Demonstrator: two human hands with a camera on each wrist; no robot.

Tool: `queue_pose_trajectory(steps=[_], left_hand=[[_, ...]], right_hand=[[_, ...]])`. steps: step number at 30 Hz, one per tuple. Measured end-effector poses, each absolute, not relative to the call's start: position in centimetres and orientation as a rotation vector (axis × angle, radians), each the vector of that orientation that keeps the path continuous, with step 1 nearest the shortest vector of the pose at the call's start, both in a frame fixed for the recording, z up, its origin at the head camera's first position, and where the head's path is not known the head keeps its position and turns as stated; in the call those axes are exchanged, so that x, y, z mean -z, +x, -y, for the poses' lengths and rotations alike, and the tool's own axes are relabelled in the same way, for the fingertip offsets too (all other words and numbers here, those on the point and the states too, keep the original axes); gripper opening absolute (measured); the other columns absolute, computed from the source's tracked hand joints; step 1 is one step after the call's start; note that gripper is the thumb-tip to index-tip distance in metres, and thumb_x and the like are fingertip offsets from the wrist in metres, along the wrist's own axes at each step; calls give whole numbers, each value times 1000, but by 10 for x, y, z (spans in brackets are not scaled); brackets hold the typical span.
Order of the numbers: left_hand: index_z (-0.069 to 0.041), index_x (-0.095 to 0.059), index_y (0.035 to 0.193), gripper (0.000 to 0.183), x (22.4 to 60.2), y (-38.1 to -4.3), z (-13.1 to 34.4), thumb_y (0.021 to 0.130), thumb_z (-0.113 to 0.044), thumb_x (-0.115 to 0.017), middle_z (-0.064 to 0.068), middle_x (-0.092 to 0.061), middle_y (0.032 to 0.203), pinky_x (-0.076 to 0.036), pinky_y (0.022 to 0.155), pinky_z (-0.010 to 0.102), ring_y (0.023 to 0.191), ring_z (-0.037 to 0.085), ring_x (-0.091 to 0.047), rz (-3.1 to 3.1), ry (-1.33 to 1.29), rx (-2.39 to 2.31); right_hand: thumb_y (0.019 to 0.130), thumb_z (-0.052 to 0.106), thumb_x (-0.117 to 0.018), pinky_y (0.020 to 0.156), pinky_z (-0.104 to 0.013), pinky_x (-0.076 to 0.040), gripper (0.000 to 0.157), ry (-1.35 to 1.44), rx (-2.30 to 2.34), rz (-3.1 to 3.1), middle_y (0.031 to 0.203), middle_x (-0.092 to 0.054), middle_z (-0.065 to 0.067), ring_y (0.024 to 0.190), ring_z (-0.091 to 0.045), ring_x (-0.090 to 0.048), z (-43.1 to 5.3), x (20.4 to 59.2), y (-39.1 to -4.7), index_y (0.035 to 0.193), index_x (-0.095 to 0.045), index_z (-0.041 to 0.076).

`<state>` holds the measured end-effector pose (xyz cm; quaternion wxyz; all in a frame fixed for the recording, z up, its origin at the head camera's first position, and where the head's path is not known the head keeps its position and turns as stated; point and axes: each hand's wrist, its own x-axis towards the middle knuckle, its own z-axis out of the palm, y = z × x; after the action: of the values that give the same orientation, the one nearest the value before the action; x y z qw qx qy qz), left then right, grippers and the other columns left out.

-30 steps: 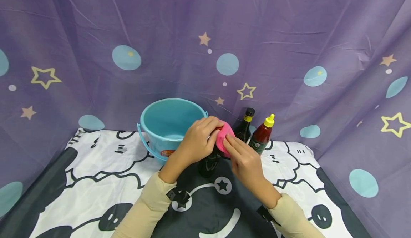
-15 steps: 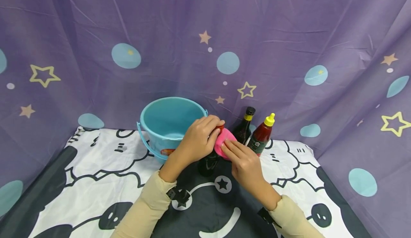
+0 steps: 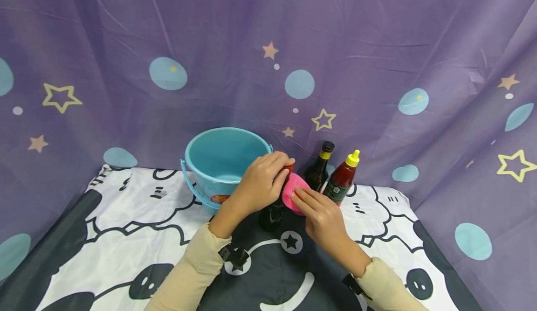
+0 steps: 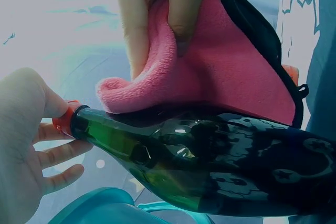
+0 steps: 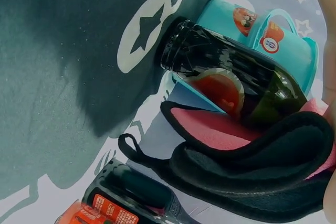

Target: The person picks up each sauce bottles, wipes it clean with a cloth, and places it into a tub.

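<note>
A dark green glass bottle [image 4: 184,150] stands in front of the blue bucket in the head view, partly hidden by the hands. My left hand [image 3: 258,183] holds it by its red cap [image 4: 64,123], thumb and index finger at the cap and the other fingers spread. With my right hand [image 3: 325,215] I pinch a fleecy pink cloth [image 3: 295,193] against the bottle's shoulder. The cloth has black edging, a black backing [image 5: 252,163] and a small hanging loop [image 5: 131,145]. In the right wrist view, a round red label [image 5: 223,90] shows on the bottle.
The light blue bucket [image 3: 209,187] with its handle stands behind and left of the bottle. To the right are a dark bottle with a black cap [image 3: 317,173] and a red sauce bottle with a yellow tip [image 3: 341,180]. A purple curtain [image 3: 235,68] hangs behind.
My right hand and the pink cloth have slid slightly down along the bottle, so more of the red cap shows. My left hand stays at the cap.
</note>
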<state>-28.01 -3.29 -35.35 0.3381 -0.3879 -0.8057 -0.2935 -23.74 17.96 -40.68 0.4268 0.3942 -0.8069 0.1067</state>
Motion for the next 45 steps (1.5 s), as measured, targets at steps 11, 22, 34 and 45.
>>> queue_pose_trajectory(steps=[11,22,34,45], left_hand=[[-5,-67,117,20,355,-282,32,102,-12,-56,7,-68,112,-54,93,42,102,23,-65,2108,-1018,768],[-5,-67,118,20,354,-283,32,102,-12,-56,7,-68,113,-54,95,42,103,24,-66,2112,-1015,789],[-4,-67,117,20,354,-282,33,102,-11,-56,8,-68,113,-54,96,43,104,25,-66,2102,-1021,798],[-6,-67,117,20,354,-282,33,102,-11,-56,7,-68,113,-54,96,43,103,25,-66,2096,-1025,796]], right_hand=[[65,-17,-65,85,-48,-60,50,1001,-284,2007,112,-77,-15,102,-32,-74,-183,410,-239,110,-79,2],[64,-15,-65,84,-47,-60,47,990,-261,2036,109,-77,-15,100,-32,-74,-185,414,-239,106,-79,1],[62,-12,-73,88,-46,-60,46,960,-188,2162,108,-78,-12,101,-30,-74,-187,420,-235,105,-80,3],[65,-13,-71,82,-41,-61,44,1021,-72,2239,105,-78,-9,98,-26,-74,-191,430,-233,104,-80,6]])
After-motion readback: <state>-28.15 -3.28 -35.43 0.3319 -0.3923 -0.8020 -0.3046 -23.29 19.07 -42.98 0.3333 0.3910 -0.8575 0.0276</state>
